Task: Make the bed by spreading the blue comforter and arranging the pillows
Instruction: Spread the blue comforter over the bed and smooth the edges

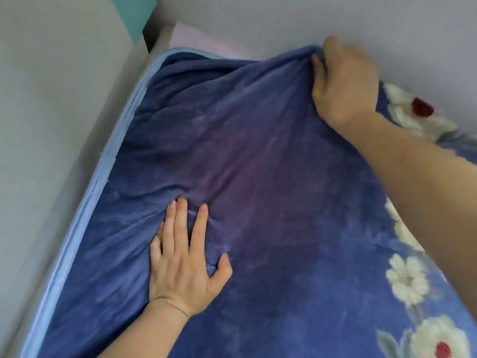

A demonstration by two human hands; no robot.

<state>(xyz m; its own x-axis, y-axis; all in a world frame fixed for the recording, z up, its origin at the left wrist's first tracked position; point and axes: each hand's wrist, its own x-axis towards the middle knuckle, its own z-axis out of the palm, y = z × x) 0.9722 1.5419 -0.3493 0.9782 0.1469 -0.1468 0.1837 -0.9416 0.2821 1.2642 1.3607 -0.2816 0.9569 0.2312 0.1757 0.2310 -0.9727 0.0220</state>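
Observation:
The blue comforter (pixel 271 177) covers most of the bed, plain and plush in the middle, with white and red flowers along its right side. My left hand (pixel 184 257) lies flat on it near the left edge, fingers spread, pressing into the wrinkled fabric. My right hand (pixel 343 81) reaches to the far end by the wall and is shut on the comforter's far edge, holding a bunched fold lifted off the bed. No pillow can be made out; a pale pink surface (pixel 196 41) shows past the far edge.
A light blue trim (pixel 108 174) runs along the bed's left side. A pale wall or panel (pixel 51 99) stands close on the left, and a grey wall (pixel 258 19) at the far end. A teal patch (pixel 134 14) shows at the top left.

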